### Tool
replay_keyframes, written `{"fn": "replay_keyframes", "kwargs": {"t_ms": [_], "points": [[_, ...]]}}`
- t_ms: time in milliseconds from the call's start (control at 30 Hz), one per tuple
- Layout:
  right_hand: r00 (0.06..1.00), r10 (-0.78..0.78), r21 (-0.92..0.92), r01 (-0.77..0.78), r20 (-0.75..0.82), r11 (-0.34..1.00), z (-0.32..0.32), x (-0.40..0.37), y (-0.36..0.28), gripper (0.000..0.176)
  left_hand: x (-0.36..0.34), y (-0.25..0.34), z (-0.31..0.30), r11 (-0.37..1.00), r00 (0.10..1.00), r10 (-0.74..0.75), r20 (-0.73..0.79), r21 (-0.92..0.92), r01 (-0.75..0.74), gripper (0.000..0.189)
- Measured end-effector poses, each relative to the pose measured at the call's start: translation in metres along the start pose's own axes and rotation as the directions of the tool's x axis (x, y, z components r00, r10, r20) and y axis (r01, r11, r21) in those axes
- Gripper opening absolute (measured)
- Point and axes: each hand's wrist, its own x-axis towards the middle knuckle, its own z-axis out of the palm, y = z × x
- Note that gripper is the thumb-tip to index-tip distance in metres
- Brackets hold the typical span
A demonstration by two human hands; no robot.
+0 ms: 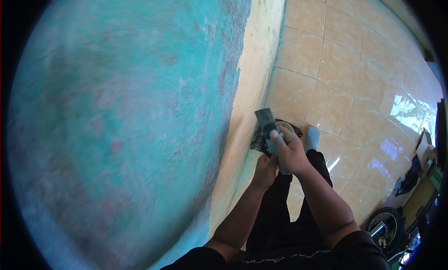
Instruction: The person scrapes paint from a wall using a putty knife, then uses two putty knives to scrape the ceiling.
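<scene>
My right hand (290, 148) is closed round a scraper (264, 117), its flat grey blade pointing up and toward the wall, thumb along the handle. Just below and to the left, my left hand (266, 172) is closed in a fist, right up against the right hand. A thin dark handle shows at its top, leading to a dark, speckled flat piece (259, 141) beside the scraper. Both hands are held in front of my legs, close to the wall. The lower end of the scraper's handle is hidden by the hands.
On the left stands a wall (140, 106) with worn turquoise paint and a bare cream band (252, 69) along its foot. Tan floor tiles (336, 60) lie to the right. My foot (312, 138) is beyond the hands. A motorcycle wheel (385, 228) stands at lower right.
</scene>
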Motion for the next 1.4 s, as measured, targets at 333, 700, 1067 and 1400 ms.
{"fn": "replay_keyframes", "kwargs": {"t_ms": [333, 700, 1067, 1400], "points": [[0.997, 0.059, -0.047, -0.062, -0.057, 0.997, -0.01, -0.059, -0.035, 0.038, -0.069, 0.024, 0.028, 0.895, 0.971, 0.239, 0.031, 0.381, -0.232, 0.024], [0.998, 0.069, 0.148, -0.069, 0.006, 0.987, -0.033, -0.02, -0.032, 0.072, -0.035, 0.054, 0.078, 0.419, 0.867, 0.481, -0.128, 0.903, -0.099, 0.04], [0.938, -0.104, 0.012, 0.105, 0.331, 0.994, -0.069, 0.021, -0.038, 0.052, -0.012, 0.036, 0.083, 0.733, 0.854, 0.48, -0.201, 0.626, -0.265, 0.042], [0.98, -0.032, -0.025, 0.038, 0.194, 0.999, -0.037, 0.031, -0.029, 0.043, 0.01, 0.045, 0.058, 0.57, 0.826, 0.532, -0.184, 0.799, -0.189, 0.037]]}}
